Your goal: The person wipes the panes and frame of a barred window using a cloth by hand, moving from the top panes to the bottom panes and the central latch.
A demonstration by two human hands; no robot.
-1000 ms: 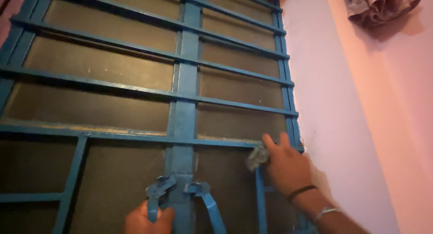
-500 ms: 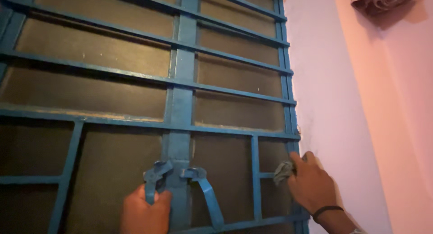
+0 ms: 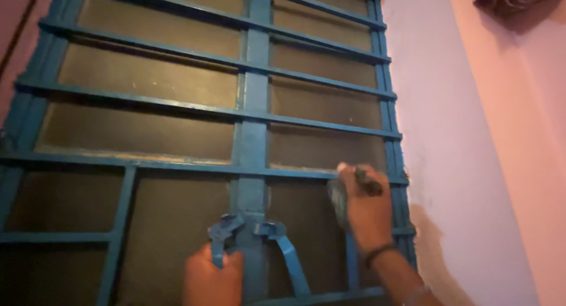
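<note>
Against the blue grille, a grey rag is clenched in the right hand. Lower down, a handle is gripped tight by the left hand.

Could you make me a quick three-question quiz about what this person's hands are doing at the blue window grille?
1. True or false: the left hand grips the left blue handle near the middle post of the grille.
2. What does the right hand press against the bars? A) a paintbrush B) a small grey cloth C) a hammer
3. Fill in: the cloth sits close to the grille's ____ edge, beside the pale wall.

Key: 1 true; 2 B; 3 right.
</note>
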